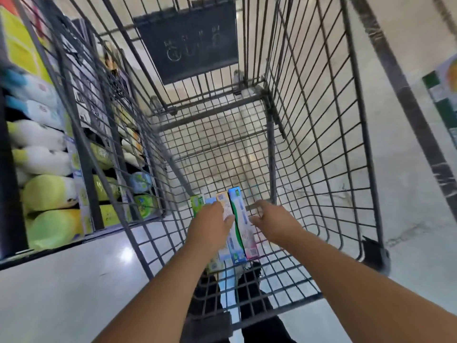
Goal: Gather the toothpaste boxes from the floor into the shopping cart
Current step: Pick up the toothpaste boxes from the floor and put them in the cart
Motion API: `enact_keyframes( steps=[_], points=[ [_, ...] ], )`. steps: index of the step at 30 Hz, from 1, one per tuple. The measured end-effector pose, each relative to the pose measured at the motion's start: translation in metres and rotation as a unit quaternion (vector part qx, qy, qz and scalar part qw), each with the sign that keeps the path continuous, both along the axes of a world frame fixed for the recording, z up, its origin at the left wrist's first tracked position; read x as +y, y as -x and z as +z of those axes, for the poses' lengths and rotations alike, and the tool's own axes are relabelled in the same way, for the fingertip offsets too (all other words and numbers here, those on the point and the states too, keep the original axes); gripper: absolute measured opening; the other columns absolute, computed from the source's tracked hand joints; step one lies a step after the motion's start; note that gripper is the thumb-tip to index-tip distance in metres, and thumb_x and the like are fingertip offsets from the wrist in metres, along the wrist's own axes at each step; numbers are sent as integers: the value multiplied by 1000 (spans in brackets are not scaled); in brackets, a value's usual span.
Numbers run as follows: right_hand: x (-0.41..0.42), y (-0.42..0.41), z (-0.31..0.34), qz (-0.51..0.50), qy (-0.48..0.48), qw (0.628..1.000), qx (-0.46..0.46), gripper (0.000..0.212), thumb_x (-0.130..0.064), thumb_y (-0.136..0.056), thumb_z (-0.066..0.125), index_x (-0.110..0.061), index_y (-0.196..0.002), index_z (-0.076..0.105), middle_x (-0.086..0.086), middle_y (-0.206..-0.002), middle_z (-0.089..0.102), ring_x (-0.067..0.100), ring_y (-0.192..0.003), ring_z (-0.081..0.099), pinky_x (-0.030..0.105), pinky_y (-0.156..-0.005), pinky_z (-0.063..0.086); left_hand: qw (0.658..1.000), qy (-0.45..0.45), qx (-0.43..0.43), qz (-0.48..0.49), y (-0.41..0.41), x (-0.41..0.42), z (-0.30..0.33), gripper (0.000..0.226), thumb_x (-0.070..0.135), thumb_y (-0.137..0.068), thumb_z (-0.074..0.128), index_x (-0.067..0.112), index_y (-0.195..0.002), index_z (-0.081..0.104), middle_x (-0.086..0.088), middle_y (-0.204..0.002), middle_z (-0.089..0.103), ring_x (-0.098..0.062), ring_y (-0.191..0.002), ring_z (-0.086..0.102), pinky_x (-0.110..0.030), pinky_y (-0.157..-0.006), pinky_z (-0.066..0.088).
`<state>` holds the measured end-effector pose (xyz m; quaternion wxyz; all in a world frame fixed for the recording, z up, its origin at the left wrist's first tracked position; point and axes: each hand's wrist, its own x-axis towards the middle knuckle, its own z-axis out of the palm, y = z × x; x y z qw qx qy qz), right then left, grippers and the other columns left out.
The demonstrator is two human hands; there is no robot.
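Observation:
Both my arms reach down into the wire shopping cart (321, 149). Several toothpaste boxes (241, 219) lie side by side on the cart's mesh floor near its close end, blue, white and green in colour. My left hand (212, 229) lies on top of the left boxes, with its thumb against the blue box. My right hand (273, 219) hovers just right of the boxes, fingers loosely spread, holding nothing. Whether it touches the blue box I cannot tell.
A store shelf (49, 169) packed with green, yellow and white packages stands along the left. A dark sign panel (188, 40) hangs on the cart's far end. Pale floor (408, 194) lies to the right. My dark shoes (252, 273) show beneath the cart.

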<state>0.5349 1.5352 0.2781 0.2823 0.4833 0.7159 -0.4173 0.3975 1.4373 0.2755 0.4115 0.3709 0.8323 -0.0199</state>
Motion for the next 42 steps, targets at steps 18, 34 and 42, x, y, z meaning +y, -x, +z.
enact_keyframes(
  steps=[18, 34, 42],
  points=[
    [85, 46, 371, 193, -293, 923, 157, 105, -89, -74, 23, -26, -156, 11, 6, -163, 10, 27, -150, 8, 49, -121, 16, 962, -103, 212, -139, 99, 26, 420, 98, 83, -80, 24, 21, -156, 9, -5, -162, 13, -25, -149, 11, -49, -120, 13],
    [-75, 65, 466, 323, -328, 868, 187, 104, -85, -75, 24, -26, -156, -2, 4, -164, -5, 25, -150, -6, 46, -120, 3, 979, -54, 183, -77, 78, -156, 472, 103, 89, -74, 18, 30, -156, -4, 1, -164, -2, -23, -150, -6, -54, -119, 3],
    [-253, 88, 489, 425, -289, 830, 215, 108, -88, -70, 20, -27, -157, -3, 4, -164, -6, 25, -151, -7, 48, -119, 3, 972, -88, 214, 38, 67, -364, 485, 101, 91, -71, 21, 29, -151, 22, -2, -158, 24, -26, -146, 18, -56, -114, 14]
  ],
)
